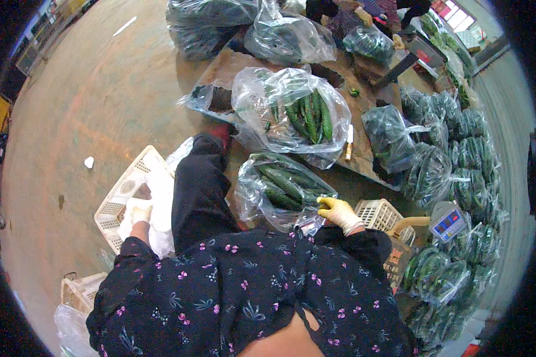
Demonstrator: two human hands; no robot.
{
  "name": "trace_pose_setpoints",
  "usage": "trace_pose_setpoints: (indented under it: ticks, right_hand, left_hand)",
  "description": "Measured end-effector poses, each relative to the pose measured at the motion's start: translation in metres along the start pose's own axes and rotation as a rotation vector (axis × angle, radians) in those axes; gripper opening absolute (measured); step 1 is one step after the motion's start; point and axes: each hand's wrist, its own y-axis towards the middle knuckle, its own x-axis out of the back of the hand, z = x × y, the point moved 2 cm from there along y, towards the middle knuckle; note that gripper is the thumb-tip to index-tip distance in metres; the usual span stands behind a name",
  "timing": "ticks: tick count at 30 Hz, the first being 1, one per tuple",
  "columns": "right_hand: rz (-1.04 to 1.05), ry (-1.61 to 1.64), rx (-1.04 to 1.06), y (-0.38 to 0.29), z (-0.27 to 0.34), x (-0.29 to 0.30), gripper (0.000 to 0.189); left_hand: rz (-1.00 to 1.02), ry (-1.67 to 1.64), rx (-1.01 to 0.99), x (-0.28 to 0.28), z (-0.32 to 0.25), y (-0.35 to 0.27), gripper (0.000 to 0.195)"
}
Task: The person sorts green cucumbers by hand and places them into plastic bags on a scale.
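Note:
Right in front of me, a clear plastic bag (250, 209) holds several dark green cucumbers (281, 185). My right hand (341, 213), in a yellowed white glove, touches the bag's right edge; whether its fingers grip the film is unclear. To the left, my gloved left hand (141, 215) reaches into a white plastic crate (129, 187), at a pile of white plastic film (161, 201). Glare hides what its fingers do. Beyond the near bag, a larger clear bag (254, 96) lies spread with its mouth wide, showing several cucumbers (311, 118) inside.
Filled cucumber bags (429, 174) line the right side, beside a digital scale display (447, 222) and a beige crate (377, 212). A knife (349, 143) lies on the worn board (362, 156). At the back, another person's gloved hand (364, 17) is near a filled bag (370, 43).

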Motion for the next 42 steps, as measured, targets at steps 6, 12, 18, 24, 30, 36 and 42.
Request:
trace_pose_setpoints:
  ticks: [6,12,18,24,30,36,42]
  right_hand:
    - [0.075,-0.175,0.076,0.007,0.020,-0.030,0.044]
    - [0.032,0.132,0.090,0.010,0.008,-0.029,0.043]
    - [0.042,0.263,0.171,0.027,0.072,-0.004,0.042]
    - [0.099,0.222,0.339,0.021,0.178,-0.008,0.045]
    - [0.180,0.196,0.338,0.012,0.193,-0.023,0.045]
    - [0.151,0.322,0.346,-0.004,0.197,-0.016,0.041]
    - [0.161,0.279,0.737,-0.030,0.334,-0.053,0.045]
  left_hand:
    - [0.496,0.016,-0.153,-0.144,0.066,-0.020,0.058]
    - [0.224,-0.507,-0.183,-0.023,-0.017,-0.033,0.041]
    - [0.133,-0.703,-0.427,0.093,-0.026,-0.047,0.036]
    - [-0.014,-0.625,-0.433,0.119,-0.012,-0.046,0.022]
    - [0.192,-1.048,-0.357,0.102,0.007,-0.045,0.020]
    - [0.174,-1.192,-0.382,0.127,-0.010,-0.070,0.018]
    - [0.190,-1.034,-0.932,0.221,-0.105,-0.176,0.013]
